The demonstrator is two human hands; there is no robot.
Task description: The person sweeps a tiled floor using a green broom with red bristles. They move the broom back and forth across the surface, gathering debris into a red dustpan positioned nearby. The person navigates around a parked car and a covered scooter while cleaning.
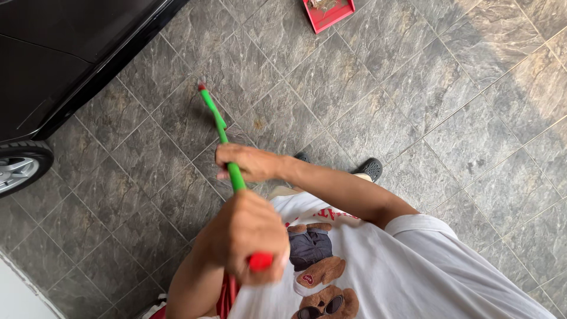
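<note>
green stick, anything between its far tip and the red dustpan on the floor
Nothing visible does. From the green stick, held in both hands, only bare grey tile floor lies up to the red dustpan. The black car sits off to the side.

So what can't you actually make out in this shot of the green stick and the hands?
Head view only:
- Green stick: its far end is too small to tell what is fitted there; the right hand and left hand cover parts of it.
- Red dustpan: cut off by the top edge; its contents are unclear.
- Black car: cut off by the left and top edges.
- Shoes: partly hidden behind the right arm.
</note>
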